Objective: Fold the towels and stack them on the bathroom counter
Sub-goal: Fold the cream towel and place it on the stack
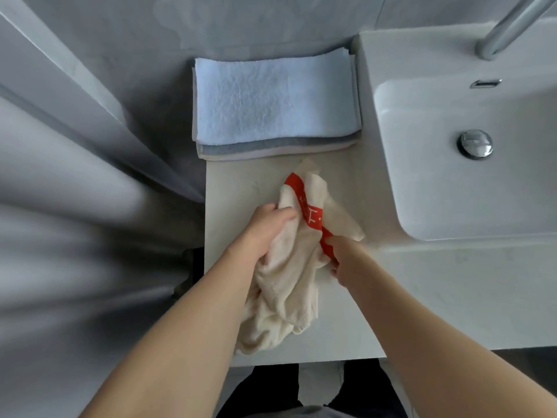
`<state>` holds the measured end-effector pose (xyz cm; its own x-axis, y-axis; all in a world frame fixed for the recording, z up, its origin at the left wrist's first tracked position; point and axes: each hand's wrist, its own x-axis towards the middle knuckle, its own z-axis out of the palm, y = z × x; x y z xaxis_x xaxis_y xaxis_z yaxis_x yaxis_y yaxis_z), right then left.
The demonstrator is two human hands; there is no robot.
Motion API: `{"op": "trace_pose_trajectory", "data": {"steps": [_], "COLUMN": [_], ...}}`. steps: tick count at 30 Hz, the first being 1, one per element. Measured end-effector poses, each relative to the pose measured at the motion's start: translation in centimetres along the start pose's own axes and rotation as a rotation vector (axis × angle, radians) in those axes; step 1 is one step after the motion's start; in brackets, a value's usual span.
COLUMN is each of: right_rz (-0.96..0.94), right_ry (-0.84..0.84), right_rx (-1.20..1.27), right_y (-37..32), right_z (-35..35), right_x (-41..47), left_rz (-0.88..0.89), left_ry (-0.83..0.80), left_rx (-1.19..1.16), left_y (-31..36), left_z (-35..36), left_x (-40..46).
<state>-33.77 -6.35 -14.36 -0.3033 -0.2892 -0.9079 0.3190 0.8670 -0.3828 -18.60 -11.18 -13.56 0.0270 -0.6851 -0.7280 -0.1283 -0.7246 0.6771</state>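
A crumpled cream towel with a red printed band lies bunched on the white bathroom counter. My left hand grips its upper left part, fingers curled into the cloth. My right hand pinches the red band at the towel's right side. Behind it, at the back of the counter, sits a stack of folded towels: a light blue one on top, with grey and cream layers showing under its near edge.
A white sink basin with a chrome drain plug fills the right side, and a chrome tap rises at the top right. A grey wall and a glass panel edge run along the left. The counter's front edge is near my body.
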Motion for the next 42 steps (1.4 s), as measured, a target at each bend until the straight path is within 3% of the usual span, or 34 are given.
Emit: {"op": "trace_pose_trajectory", "data": {"steps": [5,8,10,13,15,17,21,24,26,28,31,33,38,40,42], "right_rz": [-0.26,-0.358,-0.454,-0.523,-0.597,-0.726,-1.0,-1.116,-1.123,-1.029,-0.786,-0.735,-0.905,-0.93,-0.918], "right_ry": [0.043,0.08,0.087,0.052,0.052,0.068,0.137,0.228,0.284,0.294,0.241,0.24,0.371,0.425,0.419], "right_rx": [0.124,0.087,0.099,0.122,0.106,0.083,0.016,0.04,0.014,-0.14,-0.553,-0.693,-0.417,-0.352,-0.381], "right_y": [-0.6,-1.3,-2.2,-4.3,-6.2,-8.7,-14.5,-18.9,-21.8,-24.2,-25.4,-25.0,-25.7,-26.2,-26.2], "right_z": [0.3,0.5,0.9,1.7,2.2,2.5,2.8,3.3,4.0,5.1,6.7,7.4,8.0,8.1,8.5], "right_x": [0.7,0.2,-0.8,-2.6,-3.7,-4.6,-5.4,-5.4,-4.8,-3.6,-1.3,0.1,2.4,2.7,2.9], "left_rz": [0.007,0.194,0.158,-0.069,-0.125,-0.031,0.305,0.418,0.403,0.272,0.082,0.098,0.396,0.453,0.387], "left_ry": [-0.035,0.042,0.088,0.017,-0.018,-0.009,-0.037,0.103,0.257,0.362,0.316,0.363,0.701,0.74,0.701], "left_rx": [-0.573,-0.773,-0.841,-0.691,-0.541,-0.491,-0.694,-0.724,-0.539,-0.283,-0.035,0.119,0.34,0.299,0.282], "left_y": [0.0,0.0,0.6,1.5,2.3,3.9,8.1,11.3,13.1,14.2,14.3,14.1,16.0,16.7,16.9], "left_z": [-5.0,-7.3,-8.4,-10.5,-11.5,-12.2,-13.6,-14.5,-14.6,-14.4,-13.8,-13.7,-13.6,-13.2,-12.9], "left_x": [-2.0,-2.0,-1.8,-1.9,-2.1,-2.3,-2.7,-1.7,0.0,2.0,5.0,6.8,9.2,9.9,10.6]}}
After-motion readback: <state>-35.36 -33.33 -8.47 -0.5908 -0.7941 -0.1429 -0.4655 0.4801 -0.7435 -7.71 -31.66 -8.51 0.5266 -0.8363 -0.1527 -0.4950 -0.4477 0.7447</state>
